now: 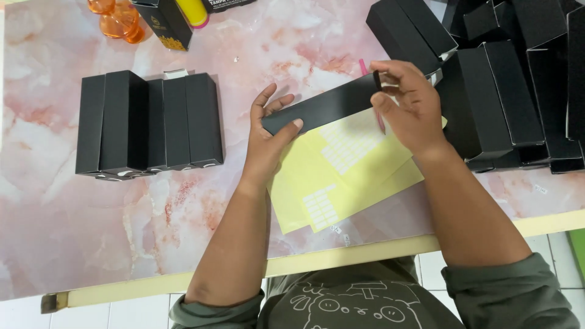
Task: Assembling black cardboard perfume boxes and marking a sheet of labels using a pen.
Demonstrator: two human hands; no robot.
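I hold a long, slim black box (326, 107) with both hands above the pink marbled table (79, 213). My left hand (268, 137) grips its lower left end, thumb on top. My right hand (409, 106) pinches its upper right end. Under the box lie yellow sheets (341, 176) carrying small white stickers. A pink pen (380, 122) pokes out partly hidden beneath the box and my right hand.
A row of several black boxes (149, 125) lies side by side at the left. A loose pile of more black boxes (506, 79) fills the upper right. An orange transparent bottle (119, 21), a black carton (164, 24) and a yellow tube (194, 12) stand at the far edge.
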